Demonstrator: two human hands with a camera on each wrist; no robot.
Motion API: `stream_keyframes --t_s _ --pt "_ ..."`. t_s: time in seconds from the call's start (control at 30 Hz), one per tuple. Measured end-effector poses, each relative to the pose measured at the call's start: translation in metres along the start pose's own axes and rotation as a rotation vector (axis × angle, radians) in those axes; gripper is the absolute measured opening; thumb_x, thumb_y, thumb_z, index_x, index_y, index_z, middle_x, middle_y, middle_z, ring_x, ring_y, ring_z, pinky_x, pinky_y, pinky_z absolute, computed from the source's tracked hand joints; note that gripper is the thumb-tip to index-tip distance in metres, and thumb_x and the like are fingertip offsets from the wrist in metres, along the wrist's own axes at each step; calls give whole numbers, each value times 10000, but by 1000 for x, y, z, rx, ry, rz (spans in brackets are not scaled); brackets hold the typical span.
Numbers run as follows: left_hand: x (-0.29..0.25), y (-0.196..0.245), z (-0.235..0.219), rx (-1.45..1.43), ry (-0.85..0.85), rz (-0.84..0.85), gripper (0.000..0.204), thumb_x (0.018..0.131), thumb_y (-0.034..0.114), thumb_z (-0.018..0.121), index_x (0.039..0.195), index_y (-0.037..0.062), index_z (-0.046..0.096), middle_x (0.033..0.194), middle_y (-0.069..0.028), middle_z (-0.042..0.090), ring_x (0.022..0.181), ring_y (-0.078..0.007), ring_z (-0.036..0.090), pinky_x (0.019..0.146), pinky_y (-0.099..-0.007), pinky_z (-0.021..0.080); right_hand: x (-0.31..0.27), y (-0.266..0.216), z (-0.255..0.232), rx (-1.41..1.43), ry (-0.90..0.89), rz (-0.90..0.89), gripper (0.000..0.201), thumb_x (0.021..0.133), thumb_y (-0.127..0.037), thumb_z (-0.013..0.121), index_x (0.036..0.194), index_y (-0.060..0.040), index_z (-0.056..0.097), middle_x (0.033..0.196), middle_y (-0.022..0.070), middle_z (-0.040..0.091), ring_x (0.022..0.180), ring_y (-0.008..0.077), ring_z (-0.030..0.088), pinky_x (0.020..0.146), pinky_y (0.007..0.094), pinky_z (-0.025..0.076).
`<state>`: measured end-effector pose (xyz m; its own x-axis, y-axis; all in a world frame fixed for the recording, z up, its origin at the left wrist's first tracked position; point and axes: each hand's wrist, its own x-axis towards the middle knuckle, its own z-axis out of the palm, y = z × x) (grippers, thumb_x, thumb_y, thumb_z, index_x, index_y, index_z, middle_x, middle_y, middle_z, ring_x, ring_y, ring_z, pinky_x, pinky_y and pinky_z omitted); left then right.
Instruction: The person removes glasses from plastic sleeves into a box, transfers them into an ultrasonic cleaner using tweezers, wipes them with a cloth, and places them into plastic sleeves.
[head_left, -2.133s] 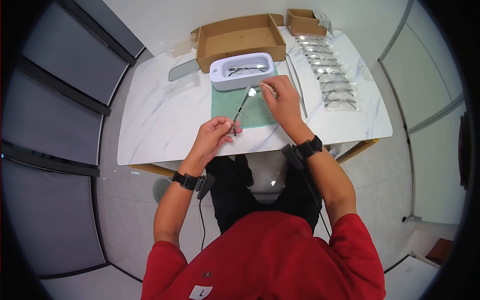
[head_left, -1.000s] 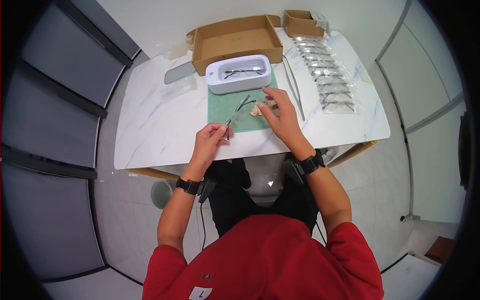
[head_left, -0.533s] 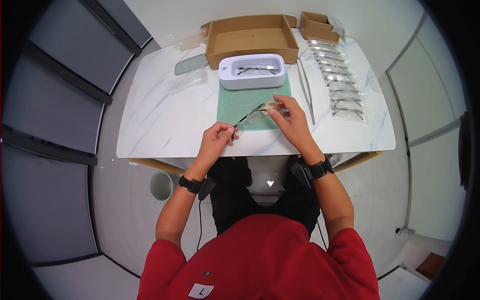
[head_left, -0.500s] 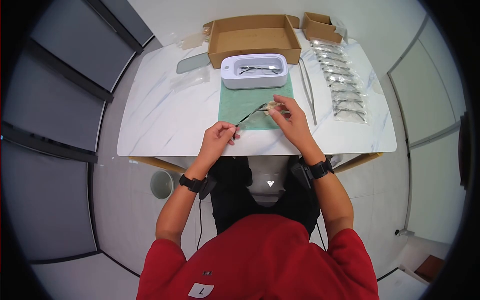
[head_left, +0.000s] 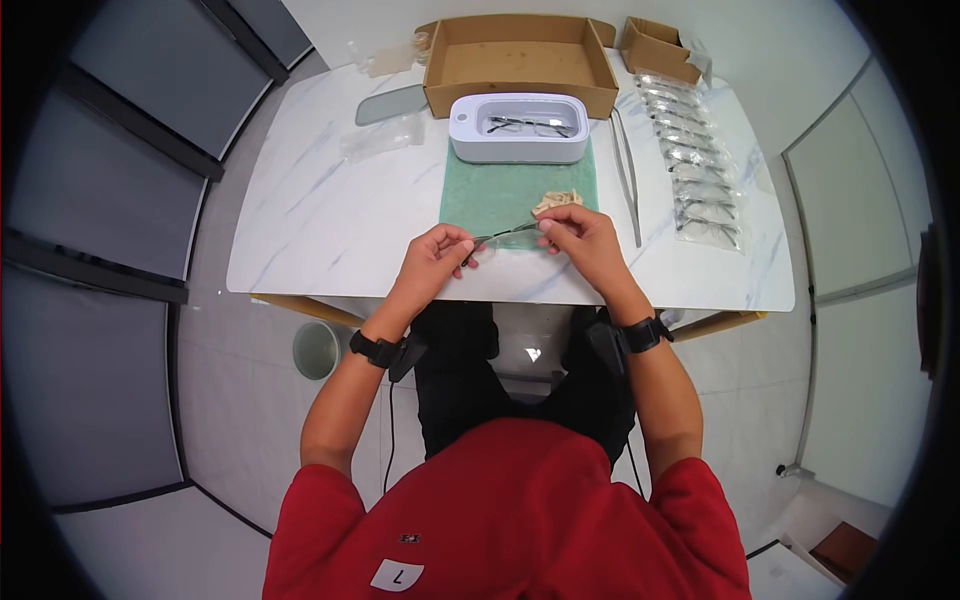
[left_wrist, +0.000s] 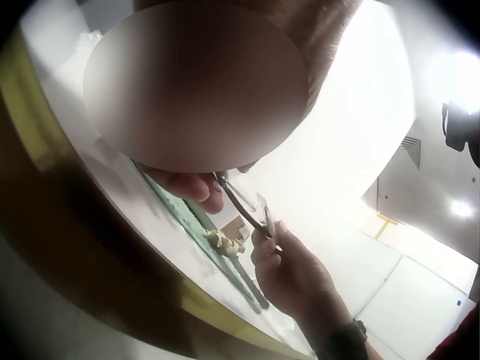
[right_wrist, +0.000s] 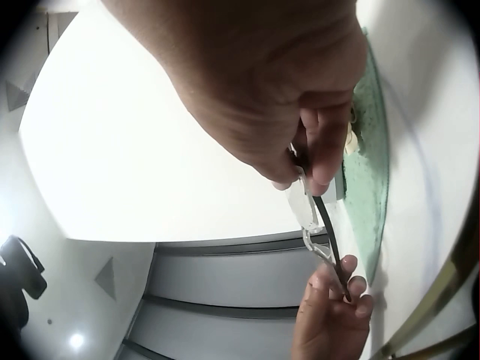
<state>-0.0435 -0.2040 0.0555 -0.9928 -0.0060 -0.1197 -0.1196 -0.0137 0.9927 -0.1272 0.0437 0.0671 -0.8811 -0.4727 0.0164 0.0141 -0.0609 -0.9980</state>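
A pair of thin dark-framed eyeglasses (head_left: 508, 233) is stretched between both hands, above the front part of the green cloth (head_left: 490, 190). My left hand (head_left: 436, 258) pinches one end of the glasses, and my right hand (head_left: 582, 244) pinches the other. From the right wrist view, a clear lens (right_wrist: 301, 208) and a dark temple arm (right_wrist: 328, 225) run from one hand to the other. Just beyond my right fingers, a crumpled beige cloth (head_left: 558, 202) lies on the green one; the left wrist view also shows this beige cloth (left_wrist: 225, 241).
A white ultrasonic cleaner (head_left: 470, 150) with another pair of glasses inside stands at the back of the green cloth. Behind it is an open cardboard box (head_left: 520, 95). Long tweezers (head_left: 627, 180) lie to the right, beside a row of bagged glasses (head_left: 700, 165). A grey lid (head_left: 392, 104) lies left.
The beige cloth has left my right hand and now lies on the green cloth. My right fingers have moved to pinch the glasses, which are turned more level between the hands.
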Motion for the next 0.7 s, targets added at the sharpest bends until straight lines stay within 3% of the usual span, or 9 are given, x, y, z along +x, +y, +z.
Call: stream_keyframes --t_s 0.17,0.37,0.5,0.57,0.7 --pt "15 4 -20 72 79 43 169 979 136 595 1070 -5 616 981 -84 709 798 -113 640 659 -241 493 -4 14 -6 135 96 41 180 922 -85 667 1055 37 675 879 74 690 754 124 666 648 237 531" --pt "56 19 -80 235 458 157 174 931 154 647 1021 5 635 887 -58 710 754 -97 643 619 -227 480 -9 25 -11 186 96 45 156 931 -73 655 1048 30 670 864 69 687 746 117 659 653 230 523" --pt "105 20 -114 352 550 302 159 906 153 675 971 11 652 837 -54 706 739 -107 646 624 -241 496 -9 32 -10 195 82 -17 144 940 -61 644 1054 24 666 866 64 689 755 110 660 653 227 520" --pt "123 31 -115 680 656 346 211 853 199 731 942 20 661 783 -69 688 711 -147 649 629 -277 507 -11 31 -10 180 80 -14 134 943 -54 639 1052 21 664 866 58 688 761 108 662 651 229 521" --pt "153 52 -99 918 631 207 269 833 293 742 892 41 669 771 -70 675 703 -179 647 640 -320 512 -11 31 -11 173 74 -14 124 942 -53 642 1048 8 662 881 49 683 770 106 662 652 231 523"
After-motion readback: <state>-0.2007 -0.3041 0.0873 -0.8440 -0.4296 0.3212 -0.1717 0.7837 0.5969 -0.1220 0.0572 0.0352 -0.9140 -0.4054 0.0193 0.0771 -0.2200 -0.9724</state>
